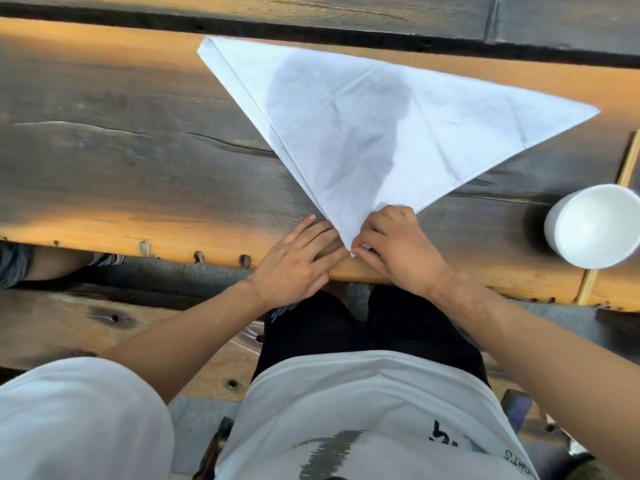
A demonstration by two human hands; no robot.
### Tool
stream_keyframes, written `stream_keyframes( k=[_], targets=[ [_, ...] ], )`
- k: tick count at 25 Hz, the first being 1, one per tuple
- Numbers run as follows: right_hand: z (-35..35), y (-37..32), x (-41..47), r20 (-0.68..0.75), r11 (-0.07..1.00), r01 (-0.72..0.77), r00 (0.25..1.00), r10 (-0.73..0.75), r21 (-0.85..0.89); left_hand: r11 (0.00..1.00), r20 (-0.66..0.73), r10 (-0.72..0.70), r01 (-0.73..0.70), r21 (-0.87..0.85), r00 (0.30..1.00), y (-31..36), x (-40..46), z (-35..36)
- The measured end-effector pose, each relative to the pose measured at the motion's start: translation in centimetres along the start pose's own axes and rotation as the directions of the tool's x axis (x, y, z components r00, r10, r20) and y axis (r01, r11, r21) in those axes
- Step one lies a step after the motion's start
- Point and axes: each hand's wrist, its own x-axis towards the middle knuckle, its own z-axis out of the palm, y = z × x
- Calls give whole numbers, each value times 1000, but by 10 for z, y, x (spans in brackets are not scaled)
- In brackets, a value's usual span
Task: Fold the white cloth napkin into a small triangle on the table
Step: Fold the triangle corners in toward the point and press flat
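The white cloth napkin [363, 123] lies on the dark wooden table [138, 150] folded into one large triangle, with its point toward me at the near edge. My right hand [398, 251] rests on that near corner and pinches its tip between thumb and fingers. My left hand [298, 261] lies flat on the table just left of the tip, fingers spread and touching the napkin's left edge. A head-shaped shadow falls across the middle of the napkin.
A white foam cup [595, 225] stands at the right near the table's front edge. A thin wooden stick [627, 164] lies behind and under it. A bench [104, 323] and my legs are below the table edge.
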Motion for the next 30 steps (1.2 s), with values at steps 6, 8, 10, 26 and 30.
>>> stream_keyframes(
  k=[6,8,10,26,30],
  targets=[
    [6,4,-2,-10,1000,4,1000,-4,-15,1000,-11,19,-19,23,1000,-2,-1,3],
    [6,4,-2,-8,1000,18,1000,-18,-25,999,-17,36,-35,23,999,-4,0,3],
    [6,4,-1,-21,999,20,1000,-21,-32,999,-21,43,-42,21,999,-5,0,3],
    [14,1,-2,-69,997,-10,998,5,-75,999,-68,18,-16,40,998,-1,4,-1],
    [16,-2,-5,-82,994,-20,997,11,-107,1000,-187,-4,9,25,982,0,16,-9]
  ],
)
